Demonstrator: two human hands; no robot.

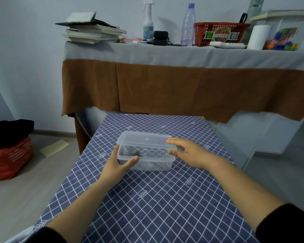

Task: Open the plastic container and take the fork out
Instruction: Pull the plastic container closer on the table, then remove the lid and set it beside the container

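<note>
A clear plastic container [154,162] stands on the checked blue tablecloth [147,199], its clear lid [144,140] lying on top. A metal fork [136,152] shows through the wall inside it. My left hand [118,165] grips the container's near left corner, thumb on the front wall. My right hand [188,152] is at the right end of the lid, fingers spread over its edge and thumb under the rim.
Behind stands a higher table with a brown and grey cloth [165,88], bearing books [93,30], a spray bottle [148,21], a plastic bottle [188,25], a red basket [219,33] and a paper roll [258,36]. A red bag [9,158] sits on the floor at left.
</note>
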